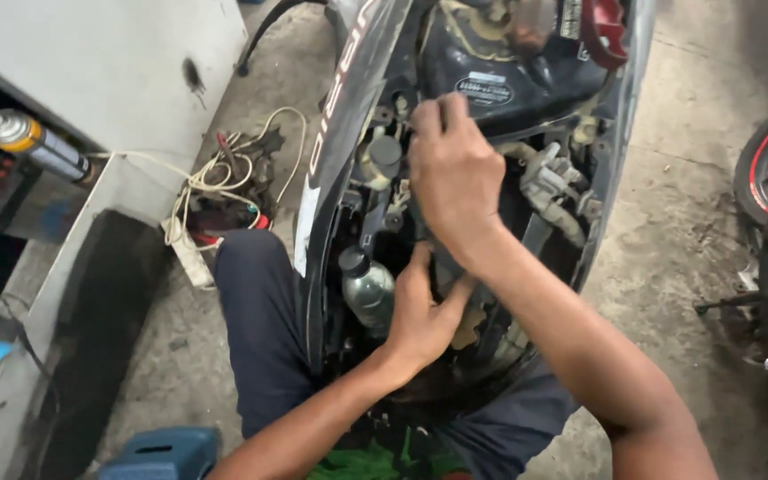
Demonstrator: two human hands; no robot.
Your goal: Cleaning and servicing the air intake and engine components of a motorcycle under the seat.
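both hands work inside an opened scooter (348, 107) with its body panels spread. the right hand (455, 173) reaches in from above, fingers curled down over the wiring and connectors (551, 187) in the middle of the bay; what it grips is hidden under the knuckles, so i cannot tell. the left hand (424, 311) comes from below, fingers bent and pressed into the parts just under the right wrist, its hold also hidden. a small clear bottle (368, 289) sits just beside the left hand. a spray can (33, 142) lies on a shelf far left, and tangled cord (224, 173) rests on the floor.
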